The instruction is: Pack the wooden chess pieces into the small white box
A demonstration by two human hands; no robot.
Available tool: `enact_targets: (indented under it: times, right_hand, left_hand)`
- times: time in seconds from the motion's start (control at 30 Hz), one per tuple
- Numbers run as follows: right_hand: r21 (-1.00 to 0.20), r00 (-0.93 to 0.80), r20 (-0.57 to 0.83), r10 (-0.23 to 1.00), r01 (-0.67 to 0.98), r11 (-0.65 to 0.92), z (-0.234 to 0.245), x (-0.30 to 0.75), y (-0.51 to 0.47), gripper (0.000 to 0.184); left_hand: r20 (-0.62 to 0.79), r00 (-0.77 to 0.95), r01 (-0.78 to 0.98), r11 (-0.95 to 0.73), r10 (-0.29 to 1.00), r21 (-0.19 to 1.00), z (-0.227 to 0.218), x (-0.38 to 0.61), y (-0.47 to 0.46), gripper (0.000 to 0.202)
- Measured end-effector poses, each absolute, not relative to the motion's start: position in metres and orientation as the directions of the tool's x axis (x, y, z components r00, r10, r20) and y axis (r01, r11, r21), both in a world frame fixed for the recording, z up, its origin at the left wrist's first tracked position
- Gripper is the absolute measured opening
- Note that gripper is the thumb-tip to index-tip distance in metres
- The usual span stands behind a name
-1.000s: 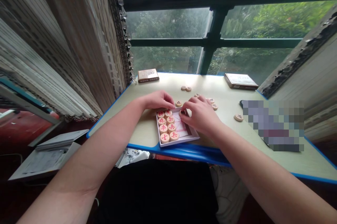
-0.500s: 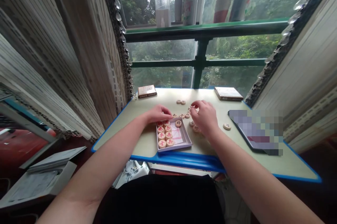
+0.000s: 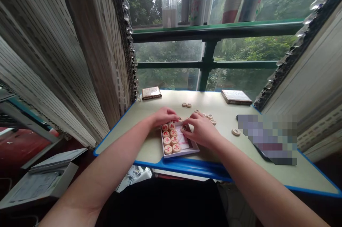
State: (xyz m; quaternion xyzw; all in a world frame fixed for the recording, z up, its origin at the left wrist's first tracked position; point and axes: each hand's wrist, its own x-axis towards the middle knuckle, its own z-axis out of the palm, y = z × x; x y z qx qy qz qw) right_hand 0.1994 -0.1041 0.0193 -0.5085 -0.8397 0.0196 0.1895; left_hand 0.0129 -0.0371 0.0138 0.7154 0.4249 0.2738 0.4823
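Note:
A shallow white box (image 3: 192, 147) lies on the table with two columns of red-marked xiangqi pieces (image 3: 174, 140) along its left side. My left hand (image 3: 166, 115) is at the box's far left corner, thumb and fingers drawn together; what lies between them is hidden. Over the right part of the box, my right hand (image 3: 201, 127) has its thumb and fingertips around a dark-marked xiangqi piece (image 3: 183, 127) inside. Loose pieces (image 3: 210, 116) lie on the table just beyond the right hand, some partly covered by it.
Two pieces (image 3: 186, 105) lie farther back, and a single piece (image 3: 236, 132) sits to the right. Flat boxes stand at the back left (image 3: 151, 93) and back right (image 3: 236, 96). A blurred dark tablet-like slab (image 3: 263, 141) is on the right. The table (image 3: 120, 127) has a blue edge.
My right hand has moved left and nearer, from the loose pieces to inside the box. My left hand stays at the box corner. The view has shifted slightly.

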Motion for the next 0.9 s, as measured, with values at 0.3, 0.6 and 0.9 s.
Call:
enact_targets:
  times: [0.3, 0.6, 0.9]
  right_hand:
    - [-0.465, -0.105, 0.426, 0.899, 0.826, 0.317, 0.03, 0.224, -0.087, 0.021]
    - [-0.323, -0.178, 0.231, 0.957, 0.913, 0.248, 0.021, 0.235, -0.086, 0.02]
    - [-0.269, -0.239, 0.25, 0.938, 0.914, 0.305, 0.017, 0.222, -0.089, 0.02]
  left_hand:
    - [0.268, 0.336, 0.554, -0.419, 0.903, 0.719, 0.006, 0.006, -0.02, 0.04]
    - [0.188, 0.564, 0.507, -0.517, 0.804, 0.69, 0.001, 0.007, -0.016, 0.048]
    - [0.16, 0.513, 0.609, -0.489, 0.843, 0.624, 0.006, 0.001, -0.022, 0.032]
